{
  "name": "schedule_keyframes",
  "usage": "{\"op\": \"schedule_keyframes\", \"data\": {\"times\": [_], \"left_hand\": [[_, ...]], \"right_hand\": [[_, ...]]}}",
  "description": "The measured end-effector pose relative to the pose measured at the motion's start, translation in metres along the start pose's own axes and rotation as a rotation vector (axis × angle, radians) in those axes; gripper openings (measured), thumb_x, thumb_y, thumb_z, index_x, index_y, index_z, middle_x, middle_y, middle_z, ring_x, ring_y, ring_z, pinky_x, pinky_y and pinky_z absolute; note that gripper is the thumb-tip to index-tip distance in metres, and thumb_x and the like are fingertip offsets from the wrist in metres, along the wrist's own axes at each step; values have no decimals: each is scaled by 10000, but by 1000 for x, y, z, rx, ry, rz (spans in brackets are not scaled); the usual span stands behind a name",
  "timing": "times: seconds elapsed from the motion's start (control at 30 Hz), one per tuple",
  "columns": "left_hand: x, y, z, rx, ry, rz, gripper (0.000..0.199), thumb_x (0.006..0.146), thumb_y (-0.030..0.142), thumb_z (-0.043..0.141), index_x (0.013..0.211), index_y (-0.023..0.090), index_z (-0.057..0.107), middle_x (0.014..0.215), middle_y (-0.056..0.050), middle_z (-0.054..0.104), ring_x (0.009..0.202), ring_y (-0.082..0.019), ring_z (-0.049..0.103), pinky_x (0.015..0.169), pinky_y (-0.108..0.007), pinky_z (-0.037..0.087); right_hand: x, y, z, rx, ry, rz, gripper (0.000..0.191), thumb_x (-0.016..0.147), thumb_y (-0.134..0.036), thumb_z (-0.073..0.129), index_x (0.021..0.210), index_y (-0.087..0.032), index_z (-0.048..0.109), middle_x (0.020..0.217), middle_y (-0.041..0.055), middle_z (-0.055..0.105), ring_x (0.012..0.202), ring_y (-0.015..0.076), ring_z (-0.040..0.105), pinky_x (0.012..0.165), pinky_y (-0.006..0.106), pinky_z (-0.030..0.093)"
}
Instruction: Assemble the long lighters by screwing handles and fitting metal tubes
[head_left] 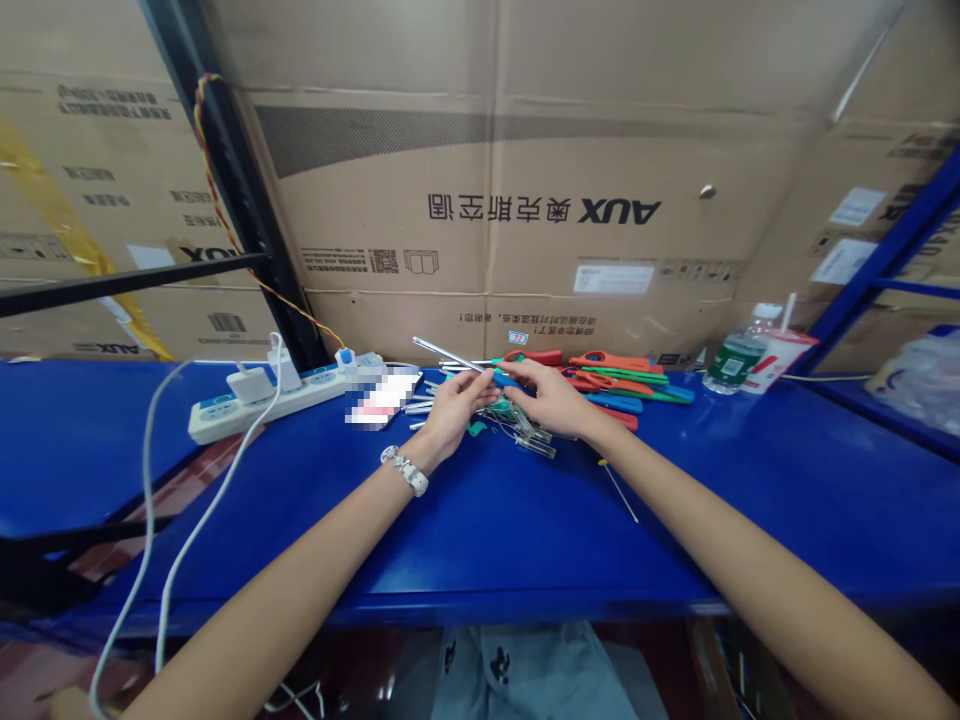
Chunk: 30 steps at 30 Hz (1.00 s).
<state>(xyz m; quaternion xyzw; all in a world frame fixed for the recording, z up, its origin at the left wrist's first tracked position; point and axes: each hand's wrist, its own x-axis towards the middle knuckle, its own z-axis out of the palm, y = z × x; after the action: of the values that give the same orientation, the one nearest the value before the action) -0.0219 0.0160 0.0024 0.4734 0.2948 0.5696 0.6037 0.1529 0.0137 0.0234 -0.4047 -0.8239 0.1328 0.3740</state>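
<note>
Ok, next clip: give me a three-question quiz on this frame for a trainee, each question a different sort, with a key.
1. Fill in: the left hand and right hand hold a ____-handled lighter.
2. True or false: the bottle stands beside the cup.
3. Which wrist wears the wristband? a) right b) left c) both

Key: 1. blue; 2. true; 3. b
</note>
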Motion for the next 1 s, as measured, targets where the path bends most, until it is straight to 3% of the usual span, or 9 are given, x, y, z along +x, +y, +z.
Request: {"op": "schedule_keyframes", "data": {"times": [0.1, 0.23, 0.4, 0.6, 0.83, 1.0], "left_hand": [[-1, 2, -1, -64, 11, -12, 234, 758, 313, 841, 789, 140, 687, 737, -21, 685, 721, -124, 666, 807, -268, 529], [-6, 2, 6, -106, 41, -25, 180, 759, 232, 835, 761, 134, 684, 725, -7, 662, 713, -111, 652, 812, -259, 519], [-8, 1, 12, -133, 78, -25, 147, 750, 191, 823, 730, 130, 691, 729, 1, 660, 708, -93, 632, 807, -242, 507], [-6, -1, 10, -177, 89, -51, 117, 757, 196, 817, 744, 137, 717, 809, -38, 717, 826, -131, 680, 914, -282, 509], [-9, -6, 10, -201, 110, -38, 117, 778, 219, 805, 752, 143, 720, 860, -61, 747, 896, -157, 695, 970, -324, 510], [-9, -6, 11, -187, 154, -31, 141, 776, 237, 808, 776, 139, 707, 811, -46, 725, 856, -153, 690, 973, -338, 514]], "right_hand": [[-6, 6, -3, 78, 48, 51, 197, 893, -303, 647, 1006, -159, 719, 1000, 86, 702, 893, 200, 649, 838, 355, 494], [-11, 8, -1, 187, 7, 100, 226, 874, -392, 645, 856, -167, 661, 825, 36, 661, 758, 174, 600, 736, 323, 467], [-12, -2, 2, 280, 39, 131, 310, 792, -467, 711, 803, -194, 565, 796, 6, 607, 724, 163, 569, 690, 297, 443], [-8, -4, 1, 401, -45, 165, 422, 837, -610, 628, 784, -206, 520, 684, -31, 518, 588, 117, 424, 571, 251, 328], [1, 7, -1, 452, 40, 220, 457, 802, -621, 646, 718, -190, 519, 705, -23, 543, 648, 125, 481, 645, 270, 406], [1, 2, -1, 430, -71, 198, 445, 769, -611, 707, 830, -185, 593, 741, -5, 586, 637, 135, 524, 594, 267, 416]]}}
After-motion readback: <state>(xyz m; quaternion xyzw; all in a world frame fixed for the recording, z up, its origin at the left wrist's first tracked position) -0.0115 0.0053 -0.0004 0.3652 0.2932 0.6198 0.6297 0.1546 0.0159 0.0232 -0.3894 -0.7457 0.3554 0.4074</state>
